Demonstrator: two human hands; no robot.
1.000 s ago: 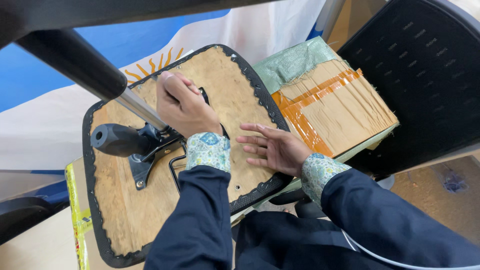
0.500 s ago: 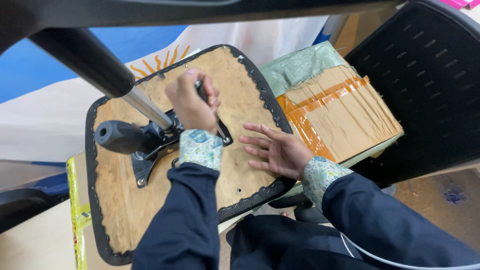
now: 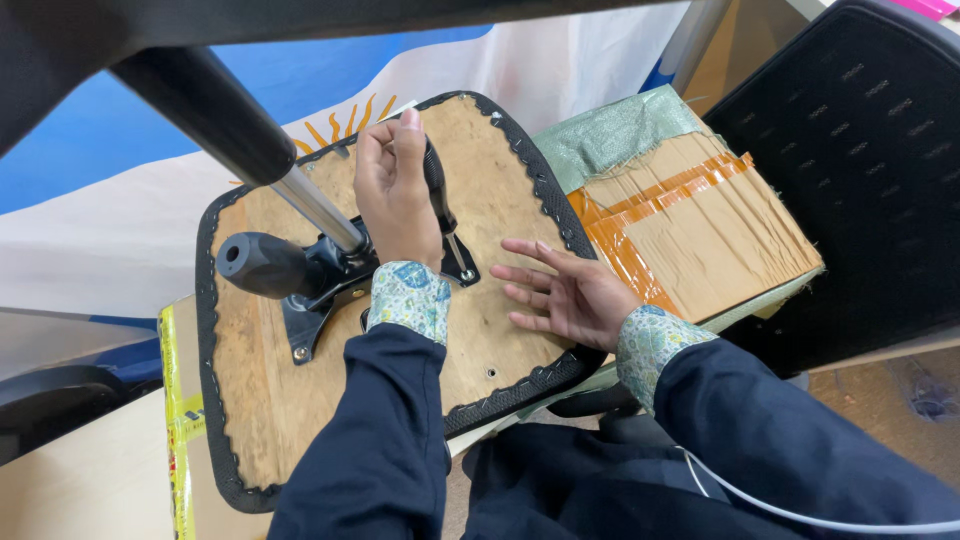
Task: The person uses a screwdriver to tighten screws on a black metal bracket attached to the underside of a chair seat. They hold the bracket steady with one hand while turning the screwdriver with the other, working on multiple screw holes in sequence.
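Screwdriver (image 3: 440, 195) with black handle held upright over the metal mounting plate (image 3: 330, 290), tip set down at the plate's right corner near a screw (image 3: 466, 274), seemingly to keep the shaft square to the fastener; left hand (image 3: 395, 190) wrapped closed around the handle from above, fingers curled tight; right hand (image 3: 560, 292) open, palm down, fingers spread flat on the bare wood just beside the tool, apparently steadying the panel. Upturned chair seat (image 3: 500, 150), plywood underside facing up, black fabric stapled around the rim, resting tilted across a surface; black lever knob (image 3: 255, 265) jutting left from the plate; chrome gas-lift column (image 3: 315, 210) rising from the plate into a black sleeve toward the camera. Taped cardboard box (image 3: 700, 230) under green cloth, lying beside the seat on the right; black mesh chair back (image 3: 860, 170) further right; white and blue cloth with a sun motif (image 3: 130, 200) behind.
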